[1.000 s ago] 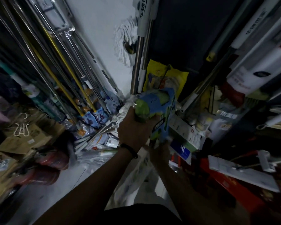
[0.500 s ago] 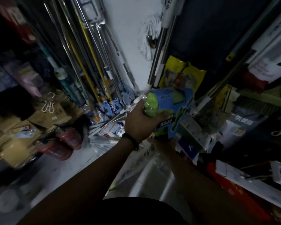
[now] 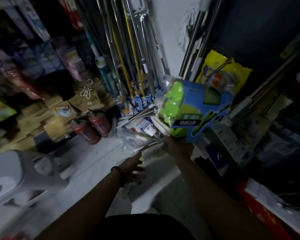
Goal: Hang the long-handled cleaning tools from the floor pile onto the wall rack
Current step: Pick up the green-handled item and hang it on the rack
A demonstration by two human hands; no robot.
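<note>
Down at six o'clock the left hand (image 3: 133,168) has let go of the packaged mop (image 3: 199,110) and now hangs with fingers spread and loose, just short of the floor pile (image 3: 140,123). At three o'clock the right hand (image 3: 179,147) alone grasps the mop's lower end, lifted clear of the pile, so hanging it looks next

Dim throughout, with deep shadow over the forearms and the whole right side. Brightest on the white wall (image 3: 170,40) at the top and the pale floor (image 3: 97,149). Faint glints along the metal poles (image 3: 195,37). Heavy motion blur at the left edge and on the left hand (image 3: 133,168). Wide-angle bending toward the corners. Sharpest on the green package (image 3: 194,110).
</note>
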